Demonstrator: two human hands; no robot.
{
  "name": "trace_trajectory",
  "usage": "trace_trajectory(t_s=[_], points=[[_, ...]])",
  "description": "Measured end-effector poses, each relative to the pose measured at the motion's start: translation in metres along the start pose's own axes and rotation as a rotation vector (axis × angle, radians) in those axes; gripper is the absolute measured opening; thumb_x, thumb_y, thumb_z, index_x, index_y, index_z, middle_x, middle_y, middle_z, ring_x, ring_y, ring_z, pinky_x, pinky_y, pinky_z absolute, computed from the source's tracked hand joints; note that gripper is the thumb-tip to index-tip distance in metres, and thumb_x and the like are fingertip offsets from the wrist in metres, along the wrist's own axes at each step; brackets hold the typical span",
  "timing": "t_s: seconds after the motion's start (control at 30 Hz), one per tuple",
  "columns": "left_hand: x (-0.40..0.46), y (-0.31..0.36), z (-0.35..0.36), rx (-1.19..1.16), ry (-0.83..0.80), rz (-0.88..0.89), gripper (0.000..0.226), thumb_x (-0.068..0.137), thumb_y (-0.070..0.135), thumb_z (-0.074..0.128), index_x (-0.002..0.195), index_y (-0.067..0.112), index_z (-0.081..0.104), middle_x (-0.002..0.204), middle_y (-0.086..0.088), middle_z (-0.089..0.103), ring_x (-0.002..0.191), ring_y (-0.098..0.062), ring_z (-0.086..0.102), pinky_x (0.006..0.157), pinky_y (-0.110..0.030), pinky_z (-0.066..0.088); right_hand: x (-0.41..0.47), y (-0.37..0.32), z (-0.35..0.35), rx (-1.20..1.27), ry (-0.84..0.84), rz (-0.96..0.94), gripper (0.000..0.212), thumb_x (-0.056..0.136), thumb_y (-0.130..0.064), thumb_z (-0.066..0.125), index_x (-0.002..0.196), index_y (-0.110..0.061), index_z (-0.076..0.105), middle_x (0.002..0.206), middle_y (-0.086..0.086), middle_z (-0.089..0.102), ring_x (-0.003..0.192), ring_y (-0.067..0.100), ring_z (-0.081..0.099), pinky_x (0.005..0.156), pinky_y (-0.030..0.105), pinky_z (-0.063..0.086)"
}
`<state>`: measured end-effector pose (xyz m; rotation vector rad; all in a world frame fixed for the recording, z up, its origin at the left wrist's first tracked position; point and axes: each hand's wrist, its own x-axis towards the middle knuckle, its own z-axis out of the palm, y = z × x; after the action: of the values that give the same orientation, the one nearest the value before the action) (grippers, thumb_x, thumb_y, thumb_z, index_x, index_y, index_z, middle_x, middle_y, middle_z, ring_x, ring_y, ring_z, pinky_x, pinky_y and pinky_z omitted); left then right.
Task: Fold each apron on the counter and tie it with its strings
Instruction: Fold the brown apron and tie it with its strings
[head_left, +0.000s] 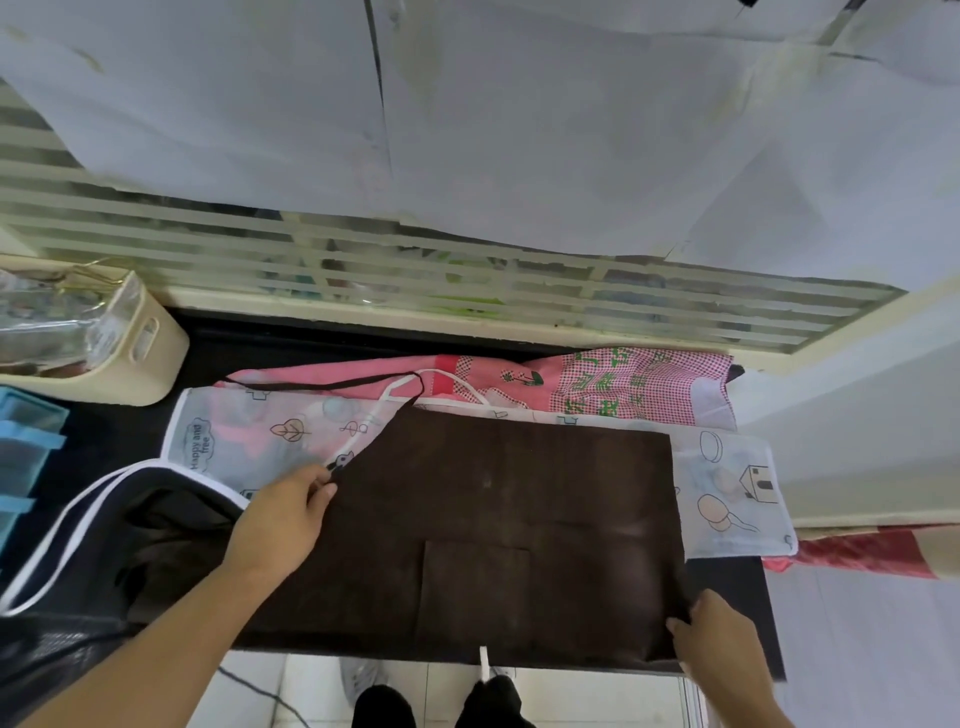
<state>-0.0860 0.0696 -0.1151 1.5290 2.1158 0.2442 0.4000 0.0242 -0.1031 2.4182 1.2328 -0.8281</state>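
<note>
A dark brown apron (498, 509) with a square pocket lies spread flat on the black counter (291, 338), on top of other aprons. My left hand (283, 519) pinches its left edge, where its thin dark neck strap (332, 385) begins. My right hand (714, 636) grips its lower right corner at the counter's front edge. Under it lies a white translucent apron (732, 488) printed with leaves and a house. A pink checked apron (634, 387) lies furthest back. A navy apron with white trim (156, 525) is bunched at the left.
A cream plastic bin (135, 343) with clear bags stands at the back left, and a blue tray (26, 441) sits beside it. A slatted window runs behind the counter. A white string (483, 662) hangs over the front edge above the tiled floor.
</note>
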Motion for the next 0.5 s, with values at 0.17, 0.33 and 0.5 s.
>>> trace_trajectory(t_s=[0.17, 0.33, 0.5], points=[[-0.021, -0.005, -0.002, 0.029, 0.088, 0.068, 0.019, 0.091, 0.018, 0.076, 0.097, 0.025, 0.06, 0.094, 0.005, 0.061, 0.083, -0.014, 0.062, 0.077, -0.035, 0.058, -0.016, -0.021, 0.01, -0.086, 0.125, -0.059, 0.033, 0.095, -0.029, 0.064, 0.115, -0.02, 0.038, 0.114, 0.007, 0.054, 0.095, 0.028, 0.066, 0.082, 0.042, 0.057], [-0.055, -0.02, 0.015, 0.031, -0.25, -0.094, 0.013, 0.101, 0.039, 0.062, 0.091, 0.032, 0.057, 0.069, 0.008, 0.069, 0.065, -0.004, 0.066, 0.066, -0.026, 0.056, -0.045, -0.08, 0.048, -0.067, -0.075, -0.536, 0.025, 0.094, -0.031, 0.062, 0.1, -0.03, 0.038, 0.105, -0.01, 0.053, 0.093, 0.015, 0.063, 0.084, 0.038, 0.057], [-0.07, -0.054, 0.019, -0.129, -0.24, -0.266, 0.014, 0.098, 0.029, 0.068, 0.101, 0.026, 0.054, 0.065, 0.003, 0.069, 0.068, -0.01, 0.068, 0.078, -0.038, 0.058, -0.072, -0.114, 0.077, -0.135, -0.22, -0.673, 0.033, 0.092, -0.04, 0.067, 0.095, -0.032, 0.035, 0.099, -0.01, 0.043, 0.082, 0.01, 0.053, 0.078, 0.033, 0.053]])
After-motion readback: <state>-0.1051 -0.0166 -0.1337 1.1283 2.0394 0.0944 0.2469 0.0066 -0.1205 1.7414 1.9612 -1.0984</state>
